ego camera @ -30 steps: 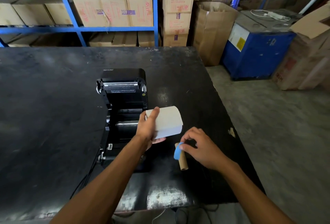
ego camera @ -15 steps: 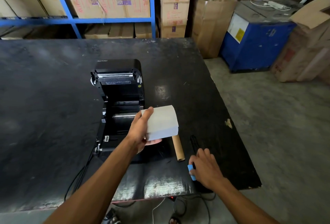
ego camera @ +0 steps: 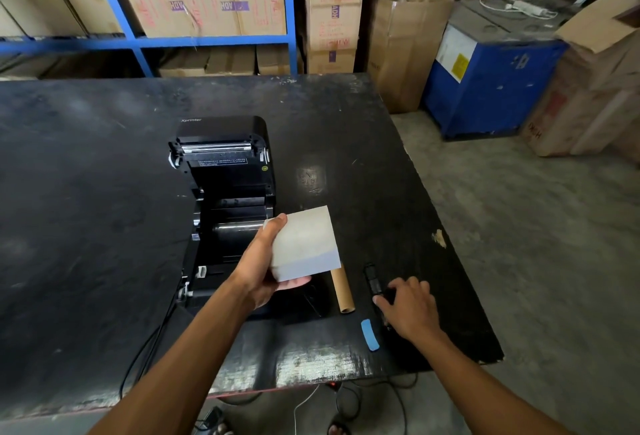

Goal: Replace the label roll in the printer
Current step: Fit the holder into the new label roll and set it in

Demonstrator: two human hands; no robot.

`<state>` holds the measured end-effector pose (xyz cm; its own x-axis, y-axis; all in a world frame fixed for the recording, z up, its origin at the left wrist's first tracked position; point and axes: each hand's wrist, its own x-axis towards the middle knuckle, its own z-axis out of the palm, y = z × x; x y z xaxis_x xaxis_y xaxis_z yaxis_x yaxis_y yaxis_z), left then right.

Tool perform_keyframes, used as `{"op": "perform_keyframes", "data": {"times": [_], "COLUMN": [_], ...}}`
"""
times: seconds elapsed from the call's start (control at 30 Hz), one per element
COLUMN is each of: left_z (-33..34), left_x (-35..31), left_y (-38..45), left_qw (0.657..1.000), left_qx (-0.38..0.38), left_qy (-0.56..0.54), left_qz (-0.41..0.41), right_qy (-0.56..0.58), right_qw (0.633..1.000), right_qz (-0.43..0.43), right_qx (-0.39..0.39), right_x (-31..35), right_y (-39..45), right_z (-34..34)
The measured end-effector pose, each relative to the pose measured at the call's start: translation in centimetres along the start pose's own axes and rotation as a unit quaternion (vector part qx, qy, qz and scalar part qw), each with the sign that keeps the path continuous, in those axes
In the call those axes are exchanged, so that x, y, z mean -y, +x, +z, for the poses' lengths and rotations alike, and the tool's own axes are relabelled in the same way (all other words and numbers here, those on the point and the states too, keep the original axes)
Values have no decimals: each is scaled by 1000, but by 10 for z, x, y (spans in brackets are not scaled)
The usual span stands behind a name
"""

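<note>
A black label printer [ego camera: 225,171] stands on the black table [ego camera: 86,192] with its lid raised and its paper bay exposed. My left hand [ego camera: 258,268] holds a white label stack [ego camera: 304,244] just right of the open bay. An empty brown cardboard core [ego camera: 343,291] lies on the table beneath that stack. A blue piece of tape [ego camera: 370,335] lies near the front edge. My right hand [ego camera: 408,306] rests palm down over a black spindle [ego camera: 372,280], fingers touching its near end; whether it grips it is unclear.
The table's right edge [ego camera: 450,244] drops to a concrete floor. Blue shelving [ego camera: 207,41] with cardboard boxes stands behind. A blue machine [ego camera: 491,64] and open cartons sit at the right. Cables [ego camera: 145,358] hang off the front edge.
My right hand peeled the blue tape off the cardboard core, set it down near the front edge, let go, and moved right onto the black spindle. The left hand kept holding the label stack.
</note>
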<state>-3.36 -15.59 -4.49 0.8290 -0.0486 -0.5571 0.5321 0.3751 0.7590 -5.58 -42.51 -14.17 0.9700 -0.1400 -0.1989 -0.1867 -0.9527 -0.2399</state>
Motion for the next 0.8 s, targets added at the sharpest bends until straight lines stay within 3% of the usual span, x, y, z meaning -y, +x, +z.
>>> {"op": "perform_keyframes", "data": {"times": [0.17,0.23,0.27,0.33,0.4,0.53,0.8], "left_z": [-2,-6,-8,-12,-17,-23,-29], "left_x": [5,7,7,7,6,5,-4], "left_y": [2,3,3,3,3,7,6], "left_qw": [1000,1000,999,998,997,997,999], "left_qx": [5,15,23,36,38,20,17], "left_qy": [-8,-24,-34,-53,-69,-76,13], "left_qz": [0,-2,-2,1,4,9,31], "right_qy": [-7,107,219,449,542,507,404], "right_qw": [1000,993,974,893,840,847,890], "right_qz": [2,25,37,38,-9,-136,-207], "right_qx": [-24,-46,-50,-17,30,84,50], "right_x": [13,18,20,27,33,42,48], "right_y": [-2,-1,2,5,6,3,6], "right_z": [2,-7,-14,-37,-61,-88,-113]}}
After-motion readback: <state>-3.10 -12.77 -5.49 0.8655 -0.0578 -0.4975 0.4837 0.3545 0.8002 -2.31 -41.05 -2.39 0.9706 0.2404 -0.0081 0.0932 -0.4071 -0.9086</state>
